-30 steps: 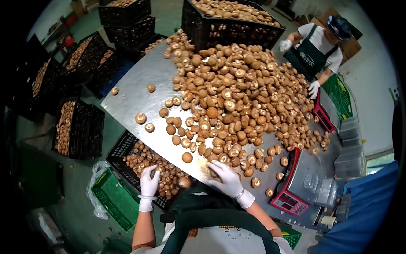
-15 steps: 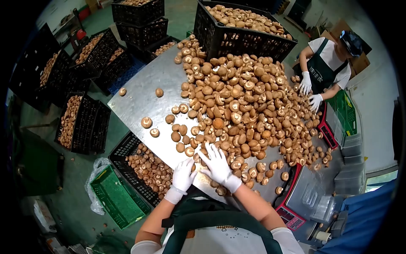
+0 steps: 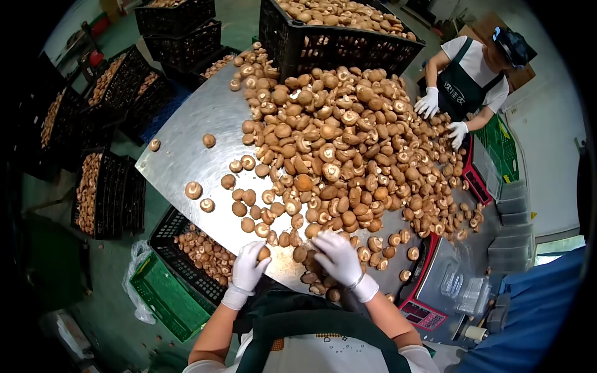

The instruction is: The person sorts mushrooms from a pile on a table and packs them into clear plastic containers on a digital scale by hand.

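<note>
Steel desk (image 3: 174, 149), mushroom pile (image 3: 348, 143) across it. Nearside of the pile, now moved apart: your left hand (image 3: 247, 271) pinching one mushroom (image 3: 264, 253), right hand (image 3: 341, 260) loosely spread beside darker mushrooms (image 3: 308, 278).

The left hand (image 3: 249, 268), in a white glove, holds a round brown mushroom (image 3: 264, 253) at its fingertips, above the near-left edge of the flat, silver metal table (image 3: 177, 152). The right hand (image 3: 342, 261), also gloved in white, spreads its fingers over a small cluster of dark brown mushrooms (image 3: 311, 278) at the near edge. A large heap of brown, round-capped mushrooms (image 3: 348, 140) covers the middle of the table. A filled black slatted plastic crate (image 3: 345, 53) stands at the far edge. A second black perforated plastic crate (image 3: 166, 235), containing mushrooms, sits below the near-left edge, beside a green rectangular plastic crate (image 3: 163, 299). A red-framed scale (image 3: 423, 314) occupies the near-right area. At the far-right edge, a co-worker (image 3: 467, 81) places both white-gloved hands at the heap.
</note>
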The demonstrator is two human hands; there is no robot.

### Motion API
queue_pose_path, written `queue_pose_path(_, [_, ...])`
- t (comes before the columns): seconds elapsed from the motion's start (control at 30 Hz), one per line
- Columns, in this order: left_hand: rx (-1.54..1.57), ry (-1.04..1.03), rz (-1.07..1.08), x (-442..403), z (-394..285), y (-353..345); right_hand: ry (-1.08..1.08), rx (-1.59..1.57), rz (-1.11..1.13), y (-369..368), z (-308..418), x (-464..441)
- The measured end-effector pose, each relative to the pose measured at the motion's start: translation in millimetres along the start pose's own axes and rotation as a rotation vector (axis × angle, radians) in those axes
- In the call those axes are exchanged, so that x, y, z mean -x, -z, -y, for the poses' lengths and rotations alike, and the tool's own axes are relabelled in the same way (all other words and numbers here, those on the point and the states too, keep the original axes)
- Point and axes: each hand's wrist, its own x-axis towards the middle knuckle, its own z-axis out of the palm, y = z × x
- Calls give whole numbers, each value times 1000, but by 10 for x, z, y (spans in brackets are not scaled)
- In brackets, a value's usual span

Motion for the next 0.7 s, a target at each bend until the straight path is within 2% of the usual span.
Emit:
queue_pose_path(0.1, [12,68,-146,-120,-8,144,-55,-25,-148,85,-211,-326])
queue_pose_path(0.17, [110,96,-234,-190,31,199,-108,-1,-129,131,-197,-635])
queue_pose_path(0.2, [178,161,-240,-224,9,230,-111,67,-127,63,-227,-786])
queue_pose_path(0.27, [176,154,-275,-237,13,284,-104,229,-129,-157,-312,-1066])
queue_pose_path(0.3, [175,153,-324,-246,16,318,-65,405,-104,-289,-375,-1302])
queue_pose_path(0.37, [157,187,-347,-187,15,409,-117,544,80,-319,-314,-1420])
queue_pose_path(0.4, [108,196,-370,-139,60,439,-77,546,43,-395,-368,-1407])
queue_pose_path(0.5, [-175,220,-403,41,197,572,27,414,-100,-344,-372,-1245])
queue_pose_path(0.53, [-228,235,-425,92,224,612,20,378,-69,-272,-271,-1147])
queue_pose_path(0.6, [-275,255,-465,142,260,667,-53,267,141,-239,21,-997])
queue_pose_path(0.63, [-303,243,-481,138,279,671,48,31,260,-209,159,-926])
queue_pose_path(0.7, [-291,184,-481,16,279,637,250,-95,162,-324,249,-825])
